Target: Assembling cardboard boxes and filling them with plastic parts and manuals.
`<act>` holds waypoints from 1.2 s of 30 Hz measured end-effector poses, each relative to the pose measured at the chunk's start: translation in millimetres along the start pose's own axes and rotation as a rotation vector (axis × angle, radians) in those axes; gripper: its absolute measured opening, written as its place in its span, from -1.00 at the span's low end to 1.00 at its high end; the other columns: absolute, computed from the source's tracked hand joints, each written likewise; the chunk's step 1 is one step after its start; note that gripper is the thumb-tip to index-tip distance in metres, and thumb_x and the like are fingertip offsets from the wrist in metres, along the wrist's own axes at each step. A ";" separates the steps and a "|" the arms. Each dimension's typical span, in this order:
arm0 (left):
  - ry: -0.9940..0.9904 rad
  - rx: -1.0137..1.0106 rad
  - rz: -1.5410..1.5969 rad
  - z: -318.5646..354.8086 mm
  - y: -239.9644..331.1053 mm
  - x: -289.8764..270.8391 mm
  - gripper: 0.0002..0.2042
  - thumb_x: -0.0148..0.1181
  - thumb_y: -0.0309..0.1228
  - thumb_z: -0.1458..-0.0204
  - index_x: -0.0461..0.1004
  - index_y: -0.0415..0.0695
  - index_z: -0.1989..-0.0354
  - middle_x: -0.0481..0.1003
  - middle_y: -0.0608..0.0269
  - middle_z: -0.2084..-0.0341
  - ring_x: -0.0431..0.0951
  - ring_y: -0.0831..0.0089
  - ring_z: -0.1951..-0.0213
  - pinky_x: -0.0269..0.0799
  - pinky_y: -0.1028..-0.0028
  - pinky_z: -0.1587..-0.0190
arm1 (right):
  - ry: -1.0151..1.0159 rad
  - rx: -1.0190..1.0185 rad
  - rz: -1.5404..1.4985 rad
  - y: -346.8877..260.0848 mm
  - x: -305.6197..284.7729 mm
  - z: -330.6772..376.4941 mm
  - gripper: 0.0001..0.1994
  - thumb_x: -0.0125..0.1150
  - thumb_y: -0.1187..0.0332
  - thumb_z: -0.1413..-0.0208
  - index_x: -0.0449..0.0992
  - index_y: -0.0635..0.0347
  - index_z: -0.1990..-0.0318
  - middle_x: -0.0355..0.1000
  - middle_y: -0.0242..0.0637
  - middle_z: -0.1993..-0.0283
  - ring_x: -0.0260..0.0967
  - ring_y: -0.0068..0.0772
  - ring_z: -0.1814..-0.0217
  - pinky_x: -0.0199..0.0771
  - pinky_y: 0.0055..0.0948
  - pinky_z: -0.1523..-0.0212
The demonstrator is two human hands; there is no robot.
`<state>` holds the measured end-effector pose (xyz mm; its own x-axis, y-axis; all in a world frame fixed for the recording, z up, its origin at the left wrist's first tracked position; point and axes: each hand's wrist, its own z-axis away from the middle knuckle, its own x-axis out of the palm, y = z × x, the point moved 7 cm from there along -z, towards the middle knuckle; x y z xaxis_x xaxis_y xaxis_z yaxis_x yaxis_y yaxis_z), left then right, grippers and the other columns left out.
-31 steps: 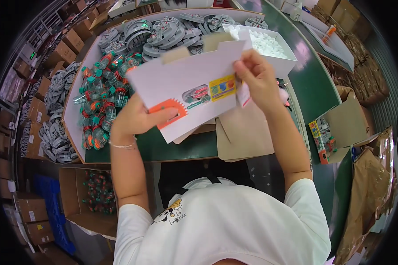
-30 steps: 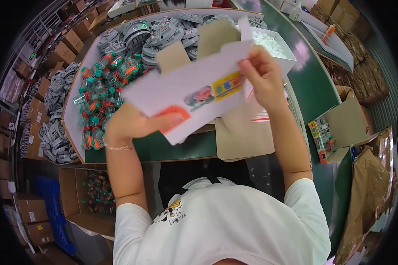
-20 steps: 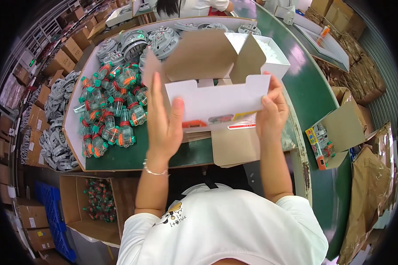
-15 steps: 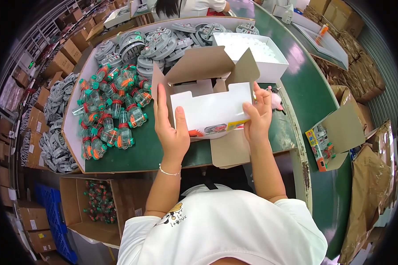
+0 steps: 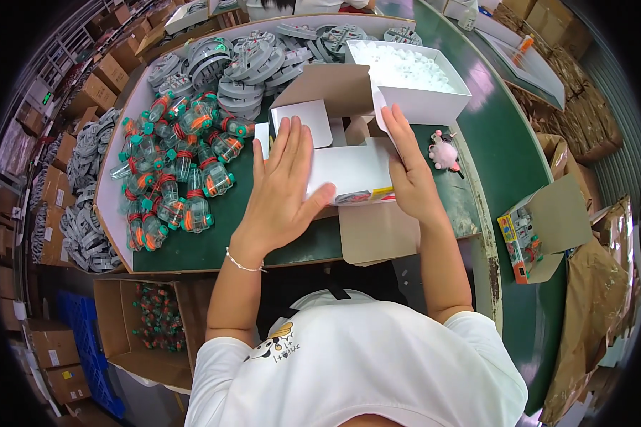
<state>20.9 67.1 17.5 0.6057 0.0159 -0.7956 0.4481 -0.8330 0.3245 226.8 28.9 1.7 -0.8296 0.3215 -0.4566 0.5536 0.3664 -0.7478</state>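
A cardboard box, white on its front panel with coloured printing low down, stands at the table's front edge. Its brown back flap is raised, and another flap hangs below the front. My left hand lies flat across the box's left side, fingers stretched, beside a white flap tilted inward over the opening. Against the right-hand flap, my right hand presses with straight fingers. Neither hand is closed round anything. Most of the box's inside is hidden.
Clear bottles with green caps and orange parts heap at the left. Behind lie grey disc-shaped parts and a white box of small white pieces. A pink toy sits to the right, an open packed box farther right.
The left flap has been folded inward from upright. Both hands have shifted from holding the box's sides to lying against its flaps, and the right flap is more upright.
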 end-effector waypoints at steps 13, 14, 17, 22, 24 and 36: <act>0.066 -0.033 0.518 -53.6 -74.7 -22.3 -0.26 0.31 -0.32 0.13 0.27 -0.07 -0.34 0.10 0.14 -0.43 0.17 0.21 -0.39 0.18 0.20 -0.30 | -0.282 0.158 -0.376 53.3 -7.2 -74.3 -0.24 0.44 0.35 -0.03 0.21 -0.13 -0.40 -0.05 -0.21 -0.56 0.07 -0.21 -0.51 0.20 -0.27 -0.41; 0.025 0.002 0.548 -58.3 -75.5 -22.0 -0.28 0.31 -0.36 0.18 0.33 -0.03 -0.30 0.12 0.18 -0.41 0.18 0.23 -0.37 0.18 0.23 -0.30 | -0.284 0.155 -0.376 48.9 -7.3 -77.2 -0.24 0.44 0.35 -0.03 0.21 -0.13 -0.40 -0.05 -0.21 -0.56 0.07 -0.21 -0.51 0.20 -0.27 -0.41; -0.126 0.052 0.538 -68.1 -73.9 -21.8 -0.37 0.30 -0.35 0.22 0.40 -0.03 -0.17 0.13 0.16 -0.40 0.19 0.19 -0.36 0.17 0.20 -0.31 | -0.436 0.023 -0.215 22.4 -8.2 -84.3 -0.43 0.50 0.19 0.02 0.41 -0.07 -0.16 0.09 -0.26 -0.50 0.18 -0.20 -0.42 0.42 -0.29 -0.21; -0.335 0.142 0.232 -68.4 -67.9 -15.9 -0.44 0.42 -0.22 0.29 0.43 -0.09 0.02 0.13 0.05 -0.39 0.18 0.05 -0.35 0.14 0.13 -0.34 | -0.577 -0.085 0.165 4.9 -8.3 -83.7 -0.57 0.53 0.14 0.06 0.53 -0.02 0.05 0.28 -0.27 -0.35 0.27 -0.18 -0.30 0.50 -0.26 -0.05; -0.333 0.141 0.177 -69.3 -53.8 -19.3 -0.39 0.45 -0.16 0.32 0.42 -0.10 0.03 0.12 0.00 -0.38 0.17 -0.01 -0.35 0.14 0.09 -0.34 | -0.404 -0.189 0.338 -1.1 1.9 -83.6 -0.64 0.51 0.11 0.07 0.53 0.03 0.19 0.36 -0.28 -0.23 0.32 -0.17 -0.22 0.51 -0.21 0.03; -0.210 0.053 -0.217 -46.8 -6.1 -1.3 -0.08 0.55 0.18 0.50 0.33 -0.16 -0.02 0.11 -0.29 -0.33 0.02 -0.21 -0.42 0.11 -0.19 -0.25 | -0.218 -0.247 0.598 -26.2 8.8 -67.1 -0.67 0.44 0.08 0.04 0.47 0.10 0.35 0.45 -0.35 0.04 0.37 -0.19 -0.12 0.53 -0.18 0.05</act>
<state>48.1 98.1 40.5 0.3479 0.0864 -0.9336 0.5142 -0.8502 0.1129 209.9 80.7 49.6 -0.3569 0.3568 -0.8633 0.9006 0.3769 -0.2166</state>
